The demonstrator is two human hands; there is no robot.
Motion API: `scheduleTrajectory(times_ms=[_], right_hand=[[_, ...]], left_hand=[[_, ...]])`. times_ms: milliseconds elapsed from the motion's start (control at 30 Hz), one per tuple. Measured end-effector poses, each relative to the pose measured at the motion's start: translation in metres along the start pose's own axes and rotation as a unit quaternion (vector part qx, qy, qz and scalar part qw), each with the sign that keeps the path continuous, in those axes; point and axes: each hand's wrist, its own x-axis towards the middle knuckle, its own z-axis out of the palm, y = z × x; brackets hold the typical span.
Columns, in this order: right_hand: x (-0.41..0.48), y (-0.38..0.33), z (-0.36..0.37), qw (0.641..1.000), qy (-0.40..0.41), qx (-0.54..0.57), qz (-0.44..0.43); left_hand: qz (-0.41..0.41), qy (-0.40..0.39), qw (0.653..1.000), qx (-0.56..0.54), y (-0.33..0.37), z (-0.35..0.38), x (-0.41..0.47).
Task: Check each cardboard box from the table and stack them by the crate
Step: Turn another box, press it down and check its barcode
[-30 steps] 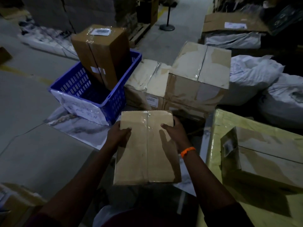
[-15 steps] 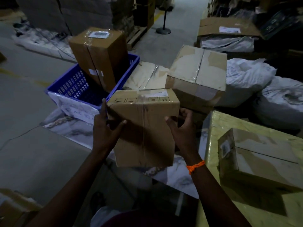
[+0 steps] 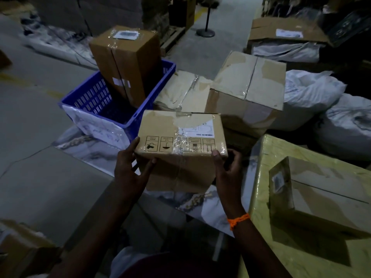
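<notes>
I see the big things first. The table (image 3: 281, 157), yellow-green w/ shiny wrap, is on my right, and one more cardboard box (image 3: 321, 197) sits on it, not checked yet I think. The blue crate (image 3: 128, 117) is on the floor, ahead and left, w/ a tall box (image 3: 124, 63) standing inside it. Just right of the crate is the pile: a flat box (image 3: 180, 91) and a big torn box (image 3: 247, 87) touching it. White sacks (image 3: 309, 97) lie further right.

Now the small box (image 3: 180, 145) I'm holding. It's up in the air, in front of the crate and pile, tipped so the side w/ the label and little handling signs faces me. Left hand (image 3: 130, 169) is pressed flat on its left side, fingers spread. Right hand (image 3: 226, 169) grips the right bottom corner, thumb on the front. Both hands are clamped on it, one each side.

How I'd do this bit well, my guess: keep both palms tight bc clear tape is slippy. Read the label, look at the torn patch near the top, then turn it slow to see the other sides. Don't let go w/ one hand while turning. Then set it down flat on the pile by the crate, edges lined up, so it won't slide off.
</notes>
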Motion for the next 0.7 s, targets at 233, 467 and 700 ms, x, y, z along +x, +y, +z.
scheduleTrajectory(times_ms=[233,467,700], right_hand=[[-0.011,0.006,0.001,0.999,-0.016,-0.02,-0.033],[0.026,-0.024,0.014,0.916,-0.084,-0.276,-0.28],[0.049,-0.035,0.048,0.794,-0.226,-0.485,-0.287]], left_hand=[[0.1,0.0,0.987,0.122,-0.02,-0.02,-0.003],[0.183,-0.062,0.944,0.266,0.009,-0.026,0.03],[0.185,-0.235,0.892,0.339,0.035,0.011,0.078]])
